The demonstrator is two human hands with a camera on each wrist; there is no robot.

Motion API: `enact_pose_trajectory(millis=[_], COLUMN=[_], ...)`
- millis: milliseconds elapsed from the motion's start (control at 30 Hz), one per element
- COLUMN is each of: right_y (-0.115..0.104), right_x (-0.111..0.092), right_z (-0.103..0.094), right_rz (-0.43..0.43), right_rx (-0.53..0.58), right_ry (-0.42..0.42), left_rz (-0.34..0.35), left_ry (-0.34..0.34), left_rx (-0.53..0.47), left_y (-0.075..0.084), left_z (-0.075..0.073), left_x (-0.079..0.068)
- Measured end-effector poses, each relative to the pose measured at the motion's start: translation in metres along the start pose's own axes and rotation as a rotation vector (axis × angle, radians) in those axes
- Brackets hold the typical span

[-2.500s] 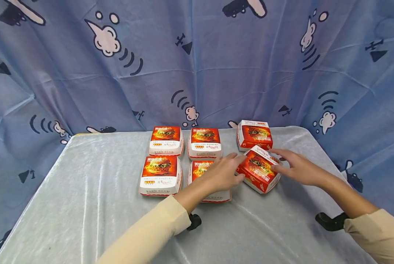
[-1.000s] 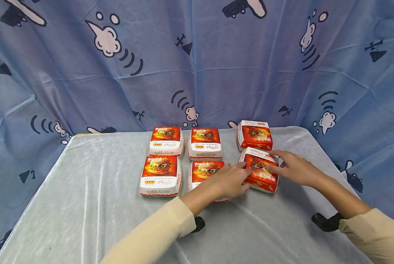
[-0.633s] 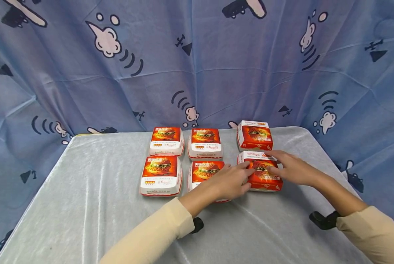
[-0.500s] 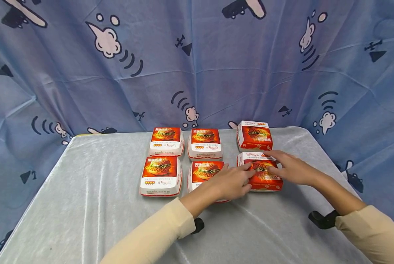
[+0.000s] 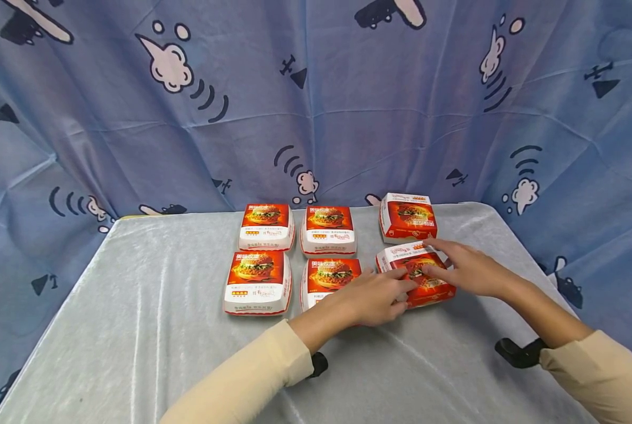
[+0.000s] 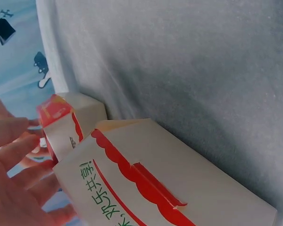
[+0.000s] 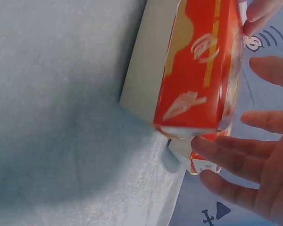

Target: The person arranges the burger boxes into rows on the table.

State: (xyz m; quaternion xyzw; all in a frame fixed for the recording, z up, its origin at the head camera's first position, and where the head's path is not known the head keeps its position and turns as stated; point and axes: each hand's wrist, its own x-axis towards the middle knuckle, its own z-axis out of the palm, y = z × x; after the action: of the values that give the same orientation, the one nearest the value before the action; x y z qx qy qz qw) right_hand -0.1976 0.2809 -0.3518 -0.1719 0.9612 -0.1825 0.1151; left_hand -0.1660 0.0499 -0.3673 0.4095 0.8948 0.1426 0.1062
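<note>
A red and white burger box (image 5: pixel 427 290) at the front right of the group sits slightly turned, its red side towards me. My left hand (image 5: pixel 375 298) touches its left part with extended fingers. At its far right corner is my right hand (image 5: pixel 471 271), thumb and fingers spread over the top edge. In the right wrist view the same burger box (image 7: pixel 193 66) shows its red side, with the right fingertips (image 7: pixel 205 146) close by. My left forearm partly hides the front middle burger box (image 5: pixel 331 274), whose white printed side (image 6: pixel 146 174) fills the left wrist view.
Behind the handled box stands another burger box (image 5: pixel 408 218), very close to it. Further burger boxes stand at the back middle (image 5: pixel 328 227), back left (image 5: pixel 265 224) and front left (image 5: pixel 258 282). A grey cloth covers the table (image 5: pixel 189 353); a blue printed curtain (image 5: pixel 316 118) hangs behind.
The front right box has turned counterclockwise, from slanting one way, through square, to slanting slightly the other way. My left hand has shifted a little right; the right hand slightly left.
</note>
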Motion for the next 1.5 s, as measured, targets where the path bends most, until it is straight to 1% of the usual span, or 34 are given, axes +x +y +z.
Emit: enact_pose_trajectory(millis=[133, 200, 333, 500, 600, 667, 800, 967, 1033, 1100, 1233, 1333, 1500], right_y=[-0.001, -0.001, 0.001, 0.005, 0.006, 0.008, 0.009, 0.007, 0.005, 0.003, -0.001, -0.002, -0.002], right_x=[-0.002, -0.002, -0.003, -0.003, -0.003, -0.003, -0.002, -0.003, -0.004, -0.004, -0.003, -0.002, 0.0], right_z=[0.0, 0.001, 0.0, -0.001, 0.0, 0.0, 0.001, 0.0, -0.001, -0.003, -0.007, -0.008, -0.005], right_rz=[-0.018, -0.034, -0.059, -0.079, -0.083, -0.09, -0.111, -0.123, -0.107, -0.084, 0.003, 0.055, 0.083], right_rx=[-0.003, 0.002, 0.035, 0.099, 0.136, 0.157, 0.181, 0.184, 0.174, 0.139, 0.047, 0.005, -0.018], right_ry=[-0.009, -0.019, -0.049, -0.095, -0.125, -0.136, -0.145, -0.14, -0.142, -0.126, -0.088, -0.072, -0.064], left_rz=[0.036, 0.034, -0.008, -0.065, -0.093, -0.124, -0.181, -0.18, -0.182, -0.183, -0.18, -0.168, -0.142], left_ry=[0.005, 0.002, 0.01, 0.064, 0.095, 0.097, 0.065, 0.049, 0.045, 0.043, 0.046, 0.05, 0.054], left_rx=[-0.041, -0.07, -0.082, -0.073, -0.037, -0.011, 0.0, 0.014, 0.017, 0.019, 0.021, 0.017, 0.004], left_y=[0.0, 0.0, -0.004, -0.008, -0.009, -0.009, -0.007, -0.006, -0.006, -0.006, -0.006, -0.006, -0.005], left_z=[0.0, -0.001, -0.004, -0.007, -0.006, -0.006, -0.005, -0.005, -0.005, -0.005, -0.004, -0.005, -0.005], left_x=[0.0, 0.0, -0.001, 0.001, 0.002, 0.002, 0.002, 0.001, 0.001, 0.001, -0.001, -0.001, -0.002])
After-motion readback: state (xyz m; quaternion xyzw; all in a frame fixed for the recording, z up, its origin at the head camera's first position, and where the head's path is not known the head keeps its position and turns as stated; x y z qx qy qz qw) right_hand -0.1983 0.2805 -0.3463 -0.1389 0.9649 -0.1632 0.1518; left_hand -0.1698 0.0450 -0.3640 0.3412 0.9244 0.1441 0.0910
